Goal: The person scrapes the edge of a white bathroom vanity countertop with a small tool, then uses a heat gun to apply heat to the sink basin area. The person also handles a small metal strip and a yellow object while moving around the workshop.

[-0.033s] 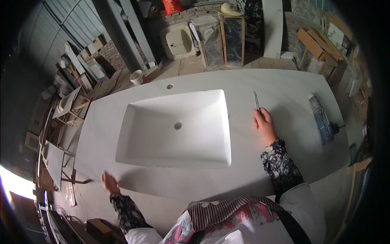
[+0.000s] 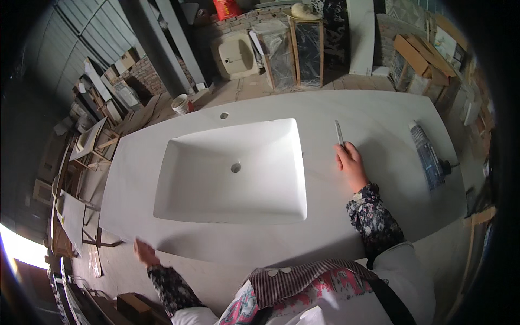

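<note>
A white countertop (image 2: 127, 187) with a rectangular white basin (image 2: 211, 184) set in it lies before me. The basin has a drain hole (image 2: 236, 168) in its floor, and a tap hole (image 2: 224, 116) sits behind it. My right hand (image 2: 351, 165), to the basin's right, is closed around a slim grey knife-like tool (image 2: 339, 132) that points away from me. At the countertop's front left edge is my left hand (image 2: 145, 252), its fingers smeared by motion. A power tool (image 2: 427, 157) with a dark blue-grey body lies on the counter at the right.
A small bucket (image 2: 182, 104) stands beyond the counter's back edge. Behind it are a cream basin (image 2: 234, 56), a wood-framed wrapped panel (image 2: 307, 51) and a steel post (image 2: 154, 46). Cardboard (image 2: 422, 58) is piled at the far right. Board-topped stands (image 2: 71, 219) are on the left.
My left hand has moved slightly down and left, toward me along the counter's edge. My right hand keeps its hold on the knife-like tool. The view has shifted a little.
</note>
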The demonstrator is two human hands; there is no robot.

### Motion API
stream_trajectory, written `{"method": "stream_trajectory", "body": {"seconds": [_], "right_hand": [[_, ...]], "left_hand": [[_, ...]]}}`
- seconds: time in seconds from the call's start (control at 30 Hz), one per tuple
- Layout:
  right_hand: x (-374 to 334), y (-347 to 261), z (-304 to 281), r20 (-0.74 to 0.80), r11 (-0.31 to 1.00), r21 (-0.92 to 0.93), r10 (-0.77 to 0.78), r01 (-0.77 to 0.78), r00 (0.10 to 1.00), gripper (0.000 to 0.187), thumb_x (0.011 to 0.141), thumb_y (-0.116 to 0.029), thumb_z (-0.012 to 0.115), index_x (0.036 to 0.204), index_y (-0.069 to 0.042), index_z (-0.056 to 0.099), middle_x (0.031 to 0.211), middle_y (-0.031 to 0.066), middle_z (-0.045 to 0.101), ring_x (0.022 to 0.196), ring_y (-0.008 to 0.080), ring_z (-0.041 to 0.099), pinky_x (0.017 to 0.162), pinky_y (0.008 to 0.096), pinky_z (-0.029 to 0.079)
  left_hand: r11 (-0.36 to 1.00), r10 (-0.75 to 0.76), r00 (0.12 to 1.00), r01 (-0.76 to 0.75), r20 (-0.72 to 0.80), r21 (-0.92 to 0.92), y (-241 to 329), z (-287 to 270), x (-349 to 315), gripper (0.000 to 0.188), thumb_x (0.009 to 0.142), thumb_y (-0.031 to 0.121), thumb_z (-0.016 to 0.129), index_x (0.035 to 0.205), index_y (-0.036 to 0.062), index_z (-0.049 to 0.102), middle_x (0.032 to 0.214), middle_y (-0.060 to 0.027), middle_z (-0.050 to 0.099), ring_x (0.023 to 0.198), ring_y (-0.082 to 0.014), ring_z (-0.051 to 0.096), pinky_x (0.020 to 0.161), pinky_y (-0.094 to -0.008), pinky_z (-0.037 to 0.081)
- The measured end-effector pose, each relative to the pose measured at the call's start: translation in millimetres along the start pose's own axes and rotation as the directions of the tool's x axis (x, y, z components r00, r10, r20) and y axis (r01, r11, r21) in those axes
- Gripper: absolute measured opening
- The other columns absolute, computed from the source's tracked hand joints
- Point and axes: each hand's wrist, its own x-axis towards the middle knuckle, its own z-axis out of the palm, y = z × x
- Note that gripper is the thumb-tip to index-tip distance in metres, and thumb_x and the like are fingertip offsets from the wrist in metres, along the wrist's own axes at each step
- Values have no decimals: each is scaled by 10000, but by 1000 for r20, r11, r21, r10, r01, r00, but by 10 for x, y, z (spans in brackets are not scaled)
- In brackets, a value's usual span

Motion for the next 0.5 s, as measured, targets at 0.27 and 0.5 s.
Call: {"method": "stream_trajectory", "body": {"seconds": [0.27, 0.5], "right_hand": [[15, 23, -9, 7, 999, 40, -15, 15, 1000, 247, 935, -274, 612, 798, -83, 537, 653, -38, 508, 530, 36, 433, 471, 220, 345], [132, 228, 17, -56, 996, -66, -71, 67, 996, 262, 942, -304, 602, 809, -83, 561, 650, -36, 499, 558, 54, 431, 497, 240, 354]], "left_hand": [[795, -214, 860, 429, -463, 430, -1000, -2284, -1106, 317, 934, 366, 543, 755, 110, 493, 549, 2, 388, 453, -112, 392, 412, -286, 302], [811, -268, 860, 445, -434, 380, -1086, -2602, -1491, 388, 934, 302, 611, 662, 75, 453, 549, -25, 407, 470, -120, 359, 445, -311, 274]]}}
